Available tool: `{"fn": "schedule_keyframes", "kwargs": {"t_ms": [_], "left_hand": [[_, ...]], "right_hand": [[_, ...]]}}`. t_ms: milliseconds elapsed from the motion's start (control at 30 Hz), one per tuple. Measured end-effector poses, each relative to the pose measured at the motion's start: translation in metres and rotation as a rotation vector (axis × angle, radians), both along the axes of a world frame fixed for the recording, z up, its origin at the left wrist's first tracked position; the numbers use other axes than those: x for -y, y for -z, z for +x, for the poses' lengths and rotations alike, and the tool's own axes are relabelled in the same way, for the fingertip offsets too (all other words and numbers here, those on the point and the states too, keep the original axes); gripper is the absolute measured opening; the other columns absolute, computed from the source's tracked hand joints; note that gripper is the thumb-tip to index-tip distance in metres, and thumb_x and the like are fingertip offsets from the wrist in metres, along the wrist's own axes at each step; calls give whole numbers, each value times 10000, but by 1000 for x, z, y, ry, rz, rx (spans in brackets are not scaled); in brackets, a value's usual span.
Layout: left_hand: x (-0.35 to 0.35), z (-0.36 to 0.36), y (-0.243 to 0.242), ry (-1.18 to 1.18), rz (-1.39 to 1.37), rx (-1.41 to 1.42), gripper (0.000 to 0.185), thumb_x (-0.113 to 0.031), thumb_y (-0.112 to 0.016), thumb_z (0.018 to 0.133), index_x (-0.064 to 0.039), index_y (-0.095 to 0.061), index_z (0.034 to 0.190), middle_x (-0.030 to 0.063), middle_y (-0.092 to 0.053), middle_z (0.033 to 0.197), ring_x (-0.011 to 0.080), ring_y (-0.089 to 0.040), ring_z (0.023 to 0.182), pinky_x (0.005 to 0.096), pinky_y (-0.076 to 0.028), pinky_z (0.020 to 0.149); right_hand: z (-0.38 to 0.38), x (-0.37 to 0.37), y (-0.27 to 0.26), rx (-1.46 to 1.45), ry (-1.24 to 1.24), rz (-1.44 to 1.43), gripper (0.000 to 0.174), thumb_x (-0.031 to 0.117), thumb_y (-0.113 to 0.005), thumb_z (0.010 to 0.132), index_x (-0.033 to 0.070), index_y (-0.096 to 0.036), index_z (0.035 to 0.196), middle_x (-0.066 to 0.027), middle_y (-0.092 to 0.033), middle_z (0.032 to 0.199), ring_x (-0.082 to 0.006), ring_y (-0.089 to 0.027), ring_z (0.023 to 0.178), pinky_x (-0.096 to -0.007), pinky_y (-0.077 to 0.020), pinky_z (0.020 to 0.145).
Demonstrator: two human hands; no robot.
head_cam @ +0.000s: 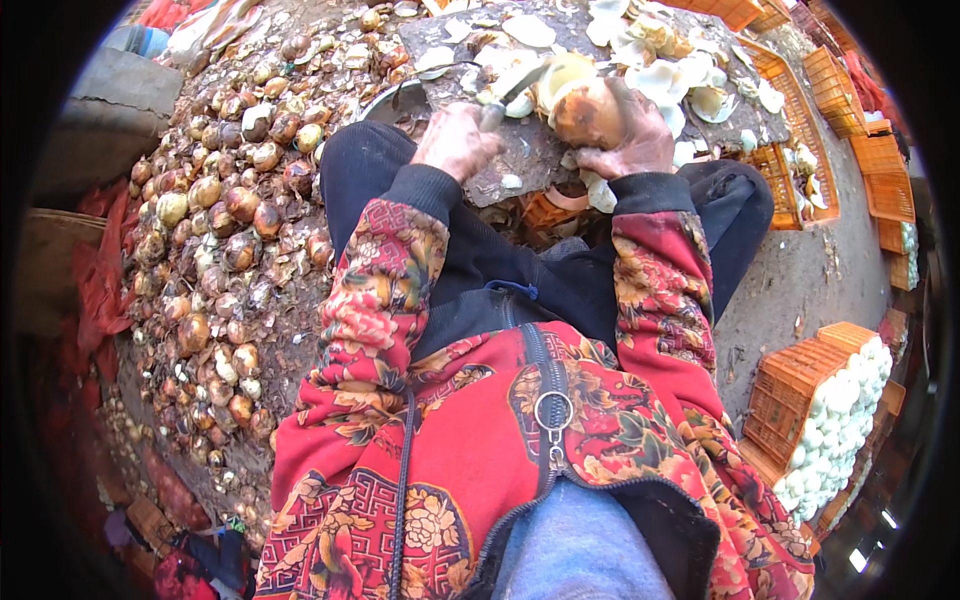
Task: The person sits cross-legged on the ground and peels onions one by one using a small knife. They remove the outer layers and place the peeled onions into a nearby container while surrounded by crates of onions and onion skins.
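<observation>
My right hand (641,135) grips a large onion (589,112) with brown outer skin over a board laid across my knees. A pale, peeled-back layer shows at the onion's upper end. My left hand (457,142), slightly blurred, is closed on the handle of a knife (525,81), whose blade points up and right towards the onion. Whether the blade touches the onion cannot be told. Pale onion layers and peels (660,79) litter the dark board (525,161) beyond and beside the hands.
Many unpeeled onions (240,202) and loose skins cover the ground at left. An orange crate (825,150) with peels stands by my right knee. Another orange crate (787,397) at lower right is beside many white peeled onions (840,420). More orange crates (885,169) stand farther right.
</observation>
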State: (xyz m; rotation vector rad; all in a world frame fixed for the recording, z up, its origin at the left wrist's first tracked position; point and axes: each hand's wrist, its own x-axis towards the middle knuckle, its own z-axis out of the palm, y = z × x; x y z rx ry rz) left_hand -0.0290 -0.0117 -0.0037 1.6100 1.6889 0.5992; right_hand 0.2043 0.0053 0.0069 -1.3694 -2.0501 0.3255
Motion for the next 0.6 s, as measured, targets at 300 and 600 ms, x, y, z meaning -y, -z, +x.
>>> {"fn": "schedule_keyframes", "kwargs": {"t_ms": [300, 600], "left_hand": [[-59, -18, 12, -122, -170, -167, 398, -290, -689, 665, 1, -667, 935, 177, -659, 928, 257, -631, 866, 358, -493, 786], [-43, -25, -2, -126, 95, 80, 438, -291, -662, 695, 51, -620, 966, 221, -639, 922, 307, -624, 864, 374, -501, 790]], "right_hand": [[31, 7, 43, -647, -43, -81, 942, 38, -826, 445, 80, -387, 1277, -101, -539, 1148, -235, -559, 1059, -338, -481, 913], [51, -7, 62, -799, 55, -221, 969, -51, -792, 473, 128, -339, 1311, -106, -508, 1194, -249, -531, 1100, -370, -486, 904]]}}
